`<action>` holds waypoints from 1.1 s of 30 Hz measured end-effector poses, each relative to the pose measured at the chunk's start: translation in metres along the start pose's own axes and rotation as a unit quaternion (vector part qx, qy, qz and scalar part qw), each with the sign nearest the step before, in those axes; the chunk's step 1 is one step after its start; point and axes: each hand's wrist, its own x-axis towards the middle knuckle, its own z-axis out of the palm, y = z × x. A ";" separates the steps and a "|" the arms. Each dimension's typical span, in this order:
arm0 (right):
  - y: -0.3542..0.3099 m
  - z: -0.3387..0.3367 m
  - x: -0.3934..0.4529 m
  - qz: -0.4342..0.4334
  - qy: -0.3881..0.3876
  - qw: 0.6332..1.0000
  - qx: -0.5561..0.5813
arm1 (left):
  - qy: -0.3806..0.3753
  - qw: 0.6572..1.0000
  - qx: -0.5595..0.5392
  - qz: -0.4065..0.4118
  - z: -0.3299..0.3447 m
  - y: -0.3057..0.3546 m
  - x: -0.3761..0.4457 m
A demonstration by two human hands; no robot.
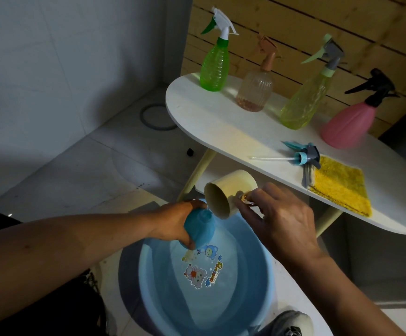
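Observation:
My left hand (177, 221) grips a blue bottle (200, 227) with no spray head, held tilted over a blue basin (265, 263) on the floor. My right hand (277, 217) holds a cream cup (228, 194) by its handle, tipped with its mouth at the bottle's neck. A thin stream of water seems to run from cup to bottle. The basin holds water and has cartoon stickers on its bottom. A blue and grey spray head (303, 157) with its tube lies on the white table (221, 127).
Along the table's back stand a green spray bottle (215, 66), a clear ribbed one (255, 90), a yellow-green one (303, 103) and a pink one (349, 122). A yellow cloth (340, 185) lies at the table's front right. My shoe (289, 321) is beside the basin.

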 end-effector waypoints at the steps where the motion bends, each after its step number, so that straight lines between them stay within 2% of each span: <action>1: 0.000 0.000 0.000 -0.005 0.004 1.000 -0.003 | 0.001 1.000 -0.001 0.000 -0.001 0.002 -0.001; 9: -0.001 -0.001 -0.001 -0.059 0.047 0.997 -0.023 | -0.001 1.000 -0.007 0.001 0.001 0.002 0.000; 27: 0.000 0.004 -0.004 -0.119 0.066 0.990 -0.036 | -0.002 0.998 -0.060 0.023 0.003 -0.001 0.002; 30: 0.001 0.010 -0.004 -0.059 0.061 0.996 0.020 | 0.001 0.999 -0.045 0.018 0.002 0.001 0.002; 33: 0.004 0.017 -0.004 0.101 0.037 0.990 0.087 | 0.014 0.999 -0.030 0.008 0.003 -0.001 0.002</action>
